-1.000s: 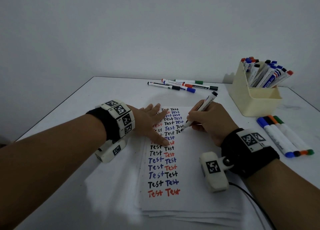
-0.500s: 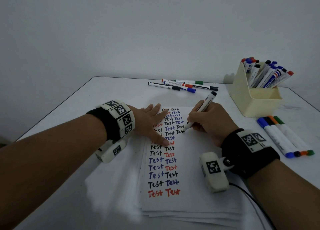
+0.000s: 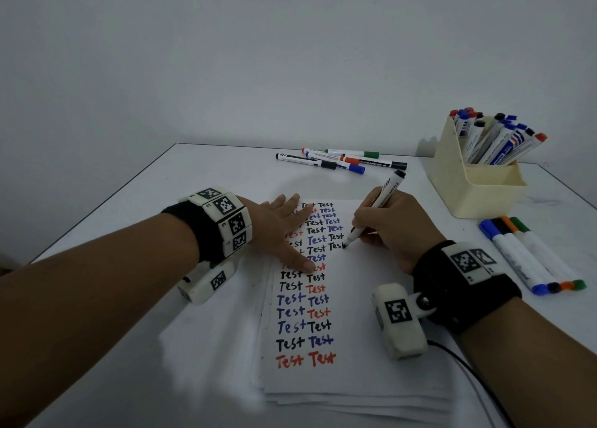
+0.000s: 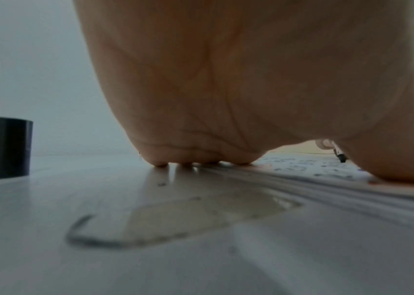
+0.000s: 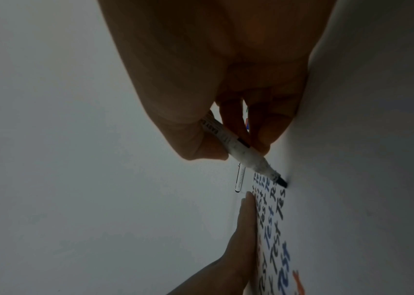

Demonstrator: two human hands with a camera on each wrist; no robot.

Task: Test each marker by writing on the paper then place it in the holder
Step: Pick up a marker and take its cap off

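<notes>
- My head view is dim and evenly lit, grey-blue in tone, with noise across the bare wall (image 3: 290, 56).
- A soft pale glare patch sits on the white table (image 3: 206, 347) near me, smearing the edge of the paper stack (image 3: 355, 376).
- Straight table edges bow outward toward the frame borders from the wide lens.
- My left wrist view is brighter; the left hand (image 4: 251, 79) fills it, soft and out of focus, and the tabletop reflects its fingertips.
- My right wrist view is dark and grainy; the right hand (image 5: 213, 79) is in deep shadow, while the black marker (image 5: 246, 153) stays fairly sharp.
</notes>
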